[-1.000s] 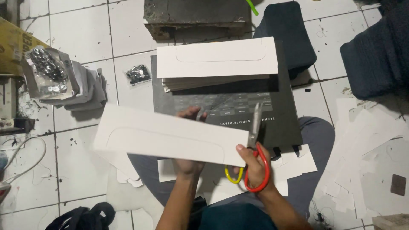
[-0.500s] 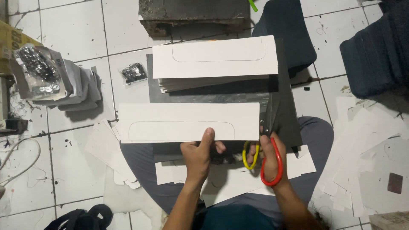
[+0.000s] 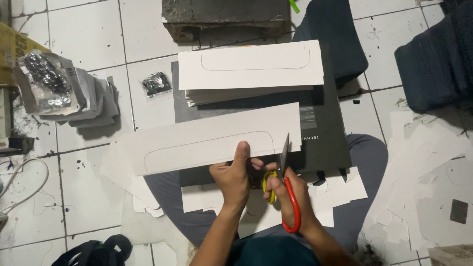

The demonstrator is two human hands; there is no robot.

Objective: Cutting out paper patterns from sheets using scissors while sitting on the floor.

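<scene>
The left hand (image 3: 232, 178) pinches the lower edge of a long white card strip (image 3: 212, 138), fingers pressed on it near the pencilled outline. The right hand (image 3: 290, 194) has its fingers closed through the red and yellow handles of scissors (image 3: 285, 187). Half a second ago the blades stood beside the strip; now they bite its lower right edge, so cutting has begun. The strip hangs over a dark board (image 3: 325, 133) and a stack of white cards (image 3: 251, 66). Offcuts (image 3: 423, 167) crowd the floor to the right.
</scene>
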